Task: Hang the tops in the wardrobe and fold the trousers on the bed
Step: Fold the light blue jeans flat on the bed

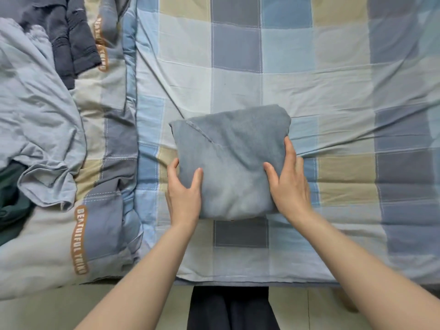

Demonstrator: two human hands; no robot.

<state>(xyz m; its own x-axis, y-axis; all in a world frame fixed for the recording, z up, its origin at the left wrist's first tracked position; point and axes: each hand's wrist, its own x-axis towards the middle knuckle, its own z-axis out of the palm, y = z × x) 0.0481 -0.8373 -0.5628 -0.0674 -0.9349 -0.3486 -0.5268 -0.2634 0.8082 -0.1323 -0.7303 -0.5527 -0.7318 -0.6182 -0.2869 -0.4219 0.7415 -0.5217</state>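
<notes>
A pair of grey-blue trousers (229, 158), folded into a compact square bundle, lies on the checked bed sheet (333, 91) near the bed's front edge. My left hand (183, 189) grips the bundle's left edge, thumb on top and fingers along the side. My right hand (288, 177) holds the right edge the same way, thumb on the cloth and fingers reaching round the side. Both forearms stretch in from the bottom of the view.
A checked quilt (104, 144) with brown lettering is bunched along the left. On it lie a light blue garment (38, 120), a dark grey garment (71, 39) and a dark green garment (12, 201). The bed's front edge (238, 281) meets a pale tiled floor (47, 313).
</notes>
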